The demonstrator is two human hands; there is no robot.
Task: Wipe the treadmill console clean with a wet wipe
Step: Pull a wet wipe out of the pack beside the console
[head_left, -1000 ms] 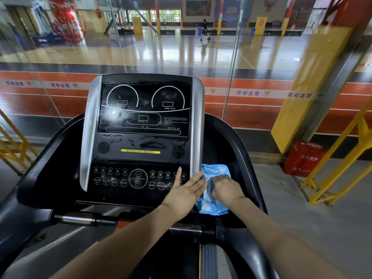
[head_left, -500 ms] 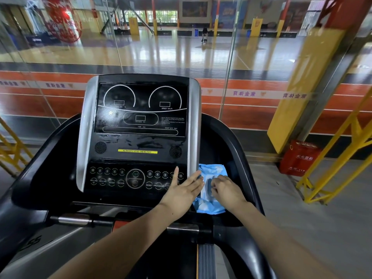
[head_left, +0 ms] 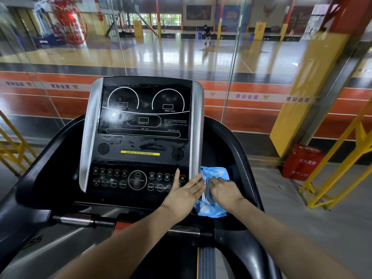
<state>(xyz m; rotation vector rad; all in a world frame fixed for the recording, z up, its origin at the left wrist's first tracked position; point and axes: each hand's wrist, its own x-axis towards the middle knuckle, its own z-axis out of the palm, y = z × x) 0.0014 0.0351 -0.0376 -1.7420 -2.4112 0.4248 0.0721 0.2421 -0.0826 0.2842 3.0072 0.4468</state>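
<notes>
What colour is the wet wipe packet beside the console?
Light blue, with some white print; the soft plastic wet wipe packet shows clearly in the head view.

A glass partition (head_left: 231,63) looks onto a sports hall whose polished wooden court floor (head_left: 181,57) mirrors the daylight from far windows (head_left: 161,18). An orange banner (head_left: 251,99) with lettering runs along the glass. A yellow pillar (head_left: 308,93) leans at right, a red box (head_left: 302,164) at its foot on grey flooring, beside yellow railings (head_left: 338,164). A distant person (head_left: 207,35) crosses the court.
</notes>
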